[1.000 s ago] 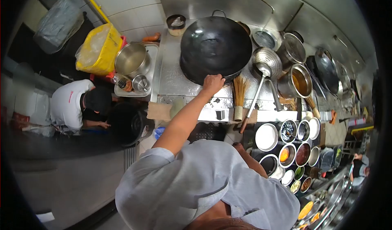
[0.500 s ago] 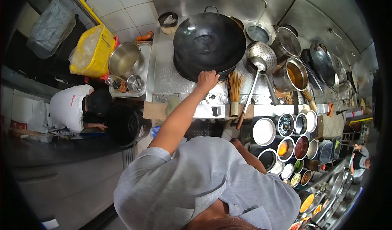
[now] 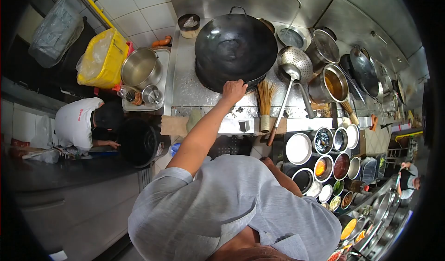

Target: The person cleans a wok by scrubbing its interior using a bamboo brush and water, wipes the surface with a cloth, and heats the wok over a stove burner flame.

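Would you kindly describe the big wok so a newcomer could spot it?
Find the steel counter. There, the left hand grips the near rim of the black wok. It is wider than neighbouring pots, with a loop handle at its far edge.

Found no word, number, brand or sign legible anywhere in view. Made out only small red print (image 3: 80, 115) on the back of the white shirt (image 3: 73, 126) of a co-worker (image 3: 92, 124) bent beside a black bin (image 3: 149, 160), too tiny to spell out. Noticed also a pale patch (image 3: 161, 148) on the outer side of that bin, too small and blurred to tell as label or mere glare.
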A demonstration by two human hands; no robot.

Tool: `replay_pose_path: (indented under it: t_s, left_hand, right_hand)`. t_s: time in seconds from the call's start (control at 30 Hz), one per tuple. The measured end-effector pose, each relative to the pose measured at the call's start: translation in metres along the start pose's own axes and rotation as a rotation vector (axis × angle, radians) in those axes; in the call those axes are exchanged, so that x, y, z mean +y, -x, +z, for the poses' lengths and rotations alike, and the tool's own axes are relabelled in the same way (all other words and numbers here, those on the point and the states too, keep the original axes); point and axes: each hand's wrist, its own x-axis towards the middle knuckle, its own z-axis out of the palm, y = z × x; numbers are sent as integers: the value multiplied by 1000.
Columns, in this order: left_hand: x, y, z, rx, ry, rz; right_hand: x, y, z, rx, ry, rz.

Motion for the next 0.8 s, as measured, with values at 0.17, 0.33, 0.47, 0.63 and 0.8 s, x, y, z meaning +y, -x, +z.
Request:
replay_pose_path:
  t_s: [0.17, 0.33, 0.47, 0.63, 0.8]
  left_hand:
    - [-2, -1, 2, -12, 0, 4]
    - [-1, -1, 1, -8, -9, 2]
    - [-2, 0, 1, 1, -4, 11]
    - [-5, 0, 7, 38, -37, 37]
    - [-3, -2, 3, -2, -16, 11]
  right_hand:
    - [-14, 16, -10, -9, 39, 28]
    - [-6, 4, -6, -8, 46, 4]
    - [-6, 5, -7, 10, 99, -91]
    - [6, -5, 2, 31, 33, -85]
    - [5, 1, 3, 36, 79, -65]
